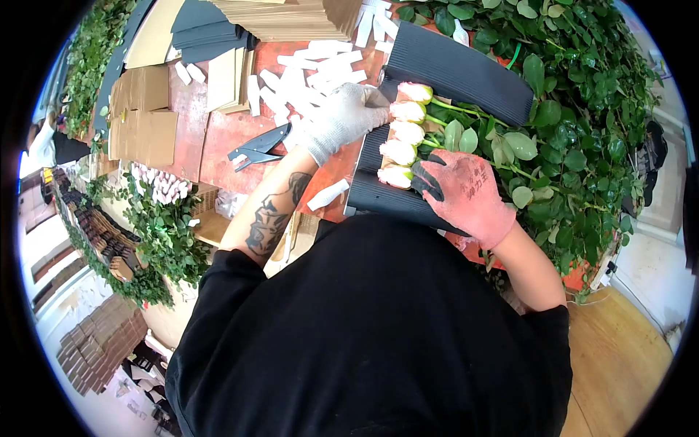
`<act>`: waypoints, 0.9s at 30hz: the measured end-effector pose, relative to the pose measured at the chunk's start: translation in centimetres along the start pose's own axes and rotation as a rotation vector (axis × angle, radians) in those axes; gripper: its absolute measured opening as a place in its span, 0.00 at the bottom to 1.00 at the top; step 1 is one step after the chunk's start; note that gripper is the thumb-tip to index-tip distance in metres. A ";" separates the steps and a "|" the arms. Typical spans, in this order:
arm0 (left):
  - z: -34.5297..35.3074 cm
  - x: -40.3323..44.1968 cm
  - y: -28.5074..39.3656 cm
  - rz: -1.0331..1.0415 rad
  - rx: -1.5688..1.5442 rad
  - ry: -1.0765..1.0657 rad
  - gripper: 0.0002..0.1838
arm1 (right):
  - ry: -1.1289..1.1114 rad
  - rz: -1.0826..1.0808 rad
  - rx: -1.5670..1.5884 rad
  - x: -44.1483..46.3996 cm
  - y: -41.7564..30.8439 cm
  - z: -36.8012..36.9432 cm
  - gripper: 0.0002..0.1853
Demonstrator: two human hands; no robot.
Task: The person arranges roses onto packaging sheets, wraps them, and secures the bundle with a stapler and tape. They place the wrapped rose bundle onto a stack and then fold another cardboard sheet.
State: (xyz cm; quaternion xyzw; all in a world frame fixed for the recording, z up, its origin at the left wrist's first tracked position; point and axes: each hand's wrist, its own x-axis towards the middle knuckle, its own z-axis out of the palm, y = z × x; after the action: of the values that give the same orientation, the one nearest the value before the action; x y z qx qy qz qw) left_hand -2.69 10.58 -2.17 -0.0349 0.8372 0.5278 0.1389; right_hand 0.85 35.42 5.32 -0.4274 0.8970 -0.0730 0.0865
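First, by size: one black shirt [378, 328], worn by the person, filling the lower middle of the view. One mass of leafy greenery [582, 153], heaped along the right side. One work table [222, 149], red, scuffed, largely covered. One black ribbed sheet [459, 73], laid slantwise on the table, showing above and below the flowers. One stack of brown card [291, 18], at the table's far edge; to its left, a pile of dark sheets [207, 36]. One piece of folded cardboard [142, 124], brown, at the table's left. One right hand [470, 193], in a pink glove with dark fingertips, fingers bent, lying over the stems just beside the lowest bloom; whether it grips any stem cannot be told. One left hand [346, 120], in a pale grey glove, fingers drawn together and partly curled, its tips beside the upper blooms at the sheet's left edge; any hold is hidden. Five roses [405, 132], cream-pink, heads lined up in a row on the ribbed sheet between the two hands, stems running right. One plier-like tool [261, 148], dark, handles spread, near the left forearm. Numerous white strips [328, 69], smallest, scattered beyond the left hand.
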 end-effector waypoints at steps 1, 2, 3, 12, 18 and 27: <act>0.1 0.0 0.0 -0.007 -0.005 0.008 0.13 | 0.027 -0.005 -0.005 0.0 0.1 0.2 0.23; 0.0 0.1 0.0 -0.013 -0.008 0.016 0.13 | 0.026 -0.004 -0.004 0.3 -0.1 -0.1 0.23; 0.0 0.2 0.0 -0.015 -0.010 0.015 0.13 | -0.025 0.024 0.025 0.7 -0.4 -0.7 0.23; 0.2 0.4 -0.4 -0.019 -0.042 0.024 0.13 | -0.033 0.093 0.032 1.6 -1.4 -1.2 0.22; 0.0 -0.1 -0.8 -0.002 -0.203 0.040 0.15 | -0.064 0.143 0.110 1.8 -1.3 -1.1 0.19; -0.6 0.7 1.0 -0.133 -0.196 -0.037 0.11 | 0.042 0.120 0.105 1.6 -1.1 -0.3 0.18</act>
State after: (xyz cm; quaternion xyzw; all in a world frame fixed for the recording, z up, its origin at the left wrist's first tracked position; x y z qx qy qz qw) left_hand -3.72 10.55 -1.27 -0.0941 0.7746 0.5975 0.1846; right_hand 0.65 33.50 5.68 -0.3661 0.9175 -0.1237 0.0943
